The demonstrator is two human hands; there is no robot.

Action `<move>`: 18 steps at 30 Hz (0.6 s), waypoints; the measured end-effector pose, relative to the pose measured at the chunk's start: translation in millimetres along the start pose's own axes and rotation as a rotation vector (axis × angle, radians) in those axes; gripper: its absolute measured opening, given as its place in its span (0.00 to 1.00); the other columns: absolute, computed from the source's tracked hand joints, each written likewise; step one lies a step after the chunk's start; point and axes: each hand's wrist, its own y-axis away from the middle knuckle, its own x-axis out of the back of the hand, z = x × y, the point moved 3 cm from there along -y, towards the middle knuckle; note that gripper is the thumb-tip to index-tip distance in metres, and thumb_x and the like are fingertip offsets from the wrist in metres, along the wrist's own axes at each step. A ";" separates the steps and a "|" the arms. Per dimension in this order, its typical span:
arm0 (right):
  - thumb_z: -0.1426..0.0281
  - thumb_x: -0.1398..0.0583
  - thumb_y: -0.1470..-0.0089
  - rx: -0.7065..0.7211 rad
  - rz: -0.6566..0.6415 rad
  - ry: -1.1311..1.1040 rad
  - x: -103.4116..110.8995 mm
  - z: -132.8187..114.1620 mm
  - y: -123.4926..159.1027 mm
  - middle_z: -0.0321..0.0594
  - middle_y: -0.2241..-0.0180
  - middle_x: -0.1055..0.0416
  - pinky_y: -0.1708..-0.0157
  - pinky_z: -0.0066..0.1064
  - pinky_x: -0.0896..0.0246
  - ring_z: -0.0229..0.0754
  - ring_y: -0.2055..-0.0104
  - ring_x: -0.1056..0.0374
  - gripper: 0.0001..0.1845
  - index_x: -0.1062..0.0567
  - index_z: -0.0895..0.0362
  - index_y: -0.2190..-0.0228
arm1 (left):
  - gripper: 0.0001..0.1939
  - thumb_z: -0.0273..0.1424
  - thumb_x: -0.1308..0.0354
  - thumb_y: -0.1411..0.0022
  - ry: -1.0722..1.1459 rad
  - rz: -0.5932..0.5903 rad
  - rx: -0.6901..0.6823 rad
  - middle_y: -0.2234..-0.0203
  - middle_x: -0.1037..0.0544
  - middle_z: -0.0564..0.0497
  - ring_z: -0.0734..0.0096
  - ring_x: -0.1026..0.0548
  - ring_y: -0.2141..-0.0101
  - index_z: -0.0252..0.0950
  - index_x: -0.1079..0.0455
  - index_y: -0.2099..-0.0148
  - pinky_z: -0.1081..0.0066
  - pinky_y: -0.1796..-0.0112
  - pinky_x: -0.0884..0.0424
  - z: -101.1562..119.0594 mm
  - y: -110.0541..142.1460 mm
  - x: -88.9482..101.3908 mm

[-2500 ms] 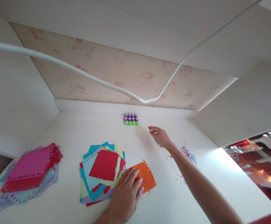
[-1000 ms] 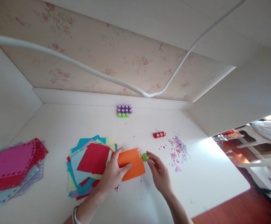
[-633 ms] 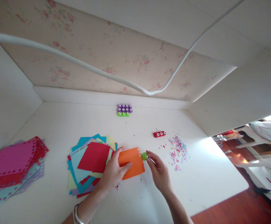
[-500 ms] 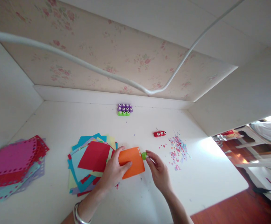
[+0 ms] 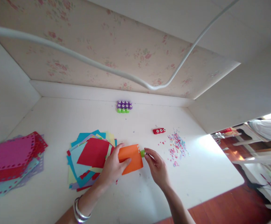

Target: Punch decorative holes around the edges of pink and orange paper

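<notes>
My left hand (image 5: 113, 166) pinches the left edge of an orange paper square (image 5: 132, 157) and holds it just above the white table (image 5: 56, 118). My right hand (image 5: 156, 168) is closed on a small green punch (image 5: 142, 153) set against the paper's right edge, where small notches show. A loose stack of coloured paper squares (image 5: 88, 158) lies just left of my left hand.
A block of purple and green punches (image 5: 124, 106) stands by the back wall. Three red punches (image 5: 159, 131) and a scatter of paper bits (image 5: 177, 147) lie right of my hands. A pile of punched sheets (image 5: 14, 163) rests far left. A white cable (image 5: 91, 63) hangs overhead.
My right hand drew back from the far punches, now holding a green punch, and brought it to the orange paper's edge. My left hand lifted the paper from flat on the table.
</notes>
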 end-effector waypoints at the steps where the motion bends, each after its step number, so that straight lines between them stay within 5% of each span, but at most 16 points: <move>1: 0.60 0.40 0.41 0.003 -0.002 0.008 0.3 -0.2 0.0 0.44 0.51 0.25 0.51 0.41 0.27 0.49 0.50 0.27 0.12 0.22 0.51 0.59 | 0.30 0.37 0.41 0.41 -0.007 -0.001 -0.001 0.43 0.29 0.44 0.57 0.29 0.44 0.38 0.41 0.38 0.60 0.45 0.33 -0.9 0.1 -0.8; 18: 0.60 0.41 0.39 0.011 -0.034 0.046 0.9 0.5 2.1 0.45 0.52 0.26 0.51 0.40 0.27 0.47 0.51 0.27 0.13 0.23 0.53 0.58 | 0.30 0.34 0.40 0.42 0.033 -0.002 0.025 0.44 0.27 0.44 0.58 0.26 0.47 0.38 0.41 0.38 0.62 0.48 0.30 -1.0 -0.4 -1.2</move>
